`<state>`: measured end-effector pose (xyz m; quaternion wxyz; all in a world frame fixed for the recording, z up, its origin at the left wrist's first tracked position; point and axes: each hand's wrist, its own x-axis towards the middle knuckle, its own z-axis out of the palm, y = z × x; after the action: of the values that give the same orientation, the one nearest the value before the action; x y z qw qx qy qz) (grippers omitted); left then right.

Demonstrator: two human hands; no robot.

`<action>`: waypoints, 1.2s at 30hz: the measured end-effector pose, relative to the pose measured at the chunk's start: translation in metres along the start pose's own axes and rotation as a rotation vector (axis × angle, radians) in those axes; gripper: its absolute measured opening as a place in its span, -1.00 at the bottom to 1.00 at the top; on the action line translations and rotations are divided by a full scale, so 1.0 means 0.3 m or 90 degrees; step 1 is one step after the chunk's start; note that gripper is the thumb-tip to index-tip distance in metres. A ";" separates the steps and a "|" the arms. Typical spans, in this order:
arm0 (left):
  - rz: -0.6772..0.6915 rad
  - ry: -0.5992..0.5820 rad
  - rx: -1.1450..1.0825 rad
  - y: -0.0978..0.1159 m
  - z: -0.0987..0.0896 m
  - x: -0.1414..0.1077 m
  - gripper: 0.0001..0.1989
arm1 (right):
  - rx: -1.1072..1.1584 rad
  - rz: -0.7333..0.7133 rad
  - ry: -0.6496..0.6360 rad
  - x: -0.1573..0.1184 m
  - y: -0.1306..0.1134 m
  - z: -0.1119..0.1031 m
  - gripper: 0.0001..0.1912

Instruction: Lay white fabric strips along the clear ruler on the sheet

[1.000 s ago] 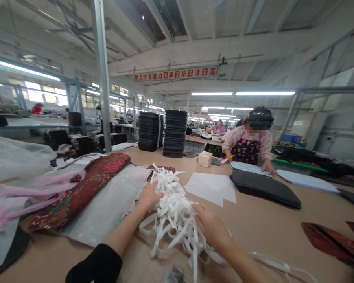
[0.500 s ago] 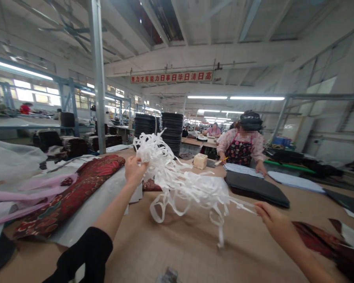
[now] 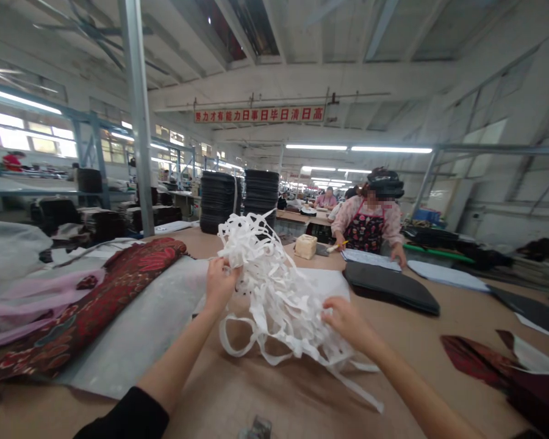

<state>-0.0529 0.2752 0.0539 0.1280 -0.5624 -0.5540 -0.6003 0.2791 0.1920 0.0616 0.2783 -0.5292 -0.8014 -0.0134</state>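
A loose tangle of narrow white fabric strips (image 3: 274, 280) hangs over the brown table (image 3: 201, 408), looped and trailing toward the front. My left hand (image 3: 222, 281) is closed around the upper left part of the bundle. At the bundle's right side, my right hand (image 3: 343, 317) is closed with its fingertips against the strips, pinching some of them. A few loops and one long end droop below, near the tabletop. Exactly how many strips each hand holds is hidden in the tangle.
Left lies a patterned red cloth (image 3: 96, 305) over translucent sheeting (image 3: 141, 329). Ahead are a cream block (image 3: 305, 246), dark stacked round pieces (image 3: 260, 198) and a black pad pile (image 3: 391, 286). A co-worker (image 3: 368, 222) in an apron leans over papers opposite. Dark red fabric (image 3: 480, 360) lies right.
My right hand has come in from the right to the bundle, and the strips once stretched toward it now hang bunched. My left hand has shifted slightly right, still gripping. The view has turned slightly.
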 end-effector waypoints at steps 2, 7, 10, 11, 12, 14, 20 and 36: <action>0.009 0.006 -0.016 0.021 -0.013 0.010 -0.85 | -0.017 -0.006 -0.024 0.009 -0.071 0.078 -0.87; -0.019 0.039 -0.010 -0.029 -0.090 0.059 -0.86 | -0.102 0.058 0.039 -0.023 -0.019 0.115 -0.84; -0.063 0.075 0.002 -0.087 -0.126 0.093 -0.86 | -0.142 0.104 0.113 -0.044 0.116 0.010 -0.79; -0.074 0.082 0.005 -0.102 -0.132 0.101 -0.86 | -0.152 0.113 0.131 -0.053 0.156 -0.029 -0.79; -0.081 0.086 0.005 -0.113 -0.135 0.106 -0.85 | -0.160 0.118 0.148 -0.064 0.191 -0.065 -0.79; -0.088 0.087 0.003 -0.126 -0.133 0.108 -0.84 | -0.170 0.118 0.174 -0.088 0.237 -0.120 -0.78; -0.096 0.089 -0.008 -0.106 -0.115 0.093 -0.84 | -0.149 0.043 0.147 -0.097 0.229 -0.165 -0.75; -0.082 0.050 -0.016 -0.086 -0.115 0.083 -0.87 | -0.236 0.015 0.084 0.028 0.012 0.067 -0.82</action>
<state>-0.0998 0.2681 0.0693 0.1042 -0.5032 -0.5759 -0.6358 0.2711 0.2069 0.0475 0.2281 -0.5786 -0.7592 -0.1918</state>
